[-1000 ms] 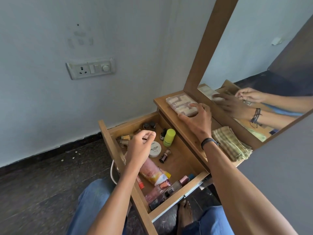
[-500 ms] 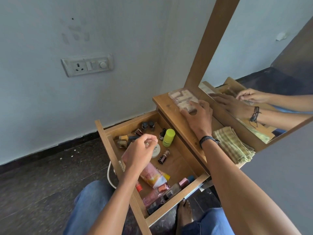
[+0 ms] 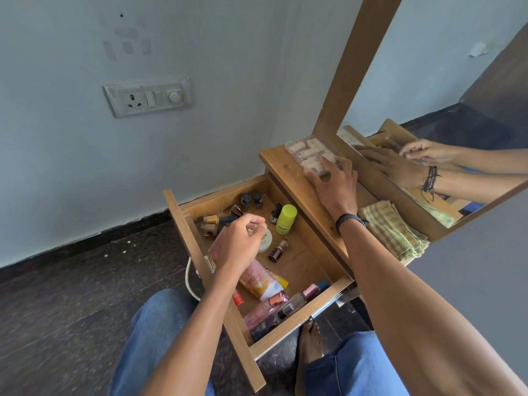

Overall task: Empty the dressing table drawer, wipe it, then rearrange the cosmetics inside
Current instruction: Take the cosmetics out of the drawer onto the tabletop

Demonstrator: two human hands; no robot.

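- Wooden drawer (image 3: 183, 224) is pulled out and full of cosmetics, directly under the left hand (image 3: 243, 241).
- Left hand hovers over the drawer with its fingers curled; can't tell if it holds anything.
- Just right of the left hand: white round jar (image 3: 267, 242), lime-green cylindrical bottle (image 3: 285, 218), small dark dropper bottle (image 3: 275, 213).
- Beyond its knuckles: gold-capped nail polish bottles (image 3: 210, 222).
- Below its wrist: pink tube with white cap (image 3: 260, 281), then pink spray bottles (image 3: 268, 310) at the drawer's near end.
- Right hand (image 3: 334, 181) is on the wooden tabletop (image 3: 285, 170), thumb and fingers gripping the near end of a clear plastic compartment case (image 3: 305, 151).
- Folded green-checked cloth (image 3: 391, 230) lies just right of the right wrist.
- Wood-framed mirror (image 3: 457, 95) stands beyond the right hand.
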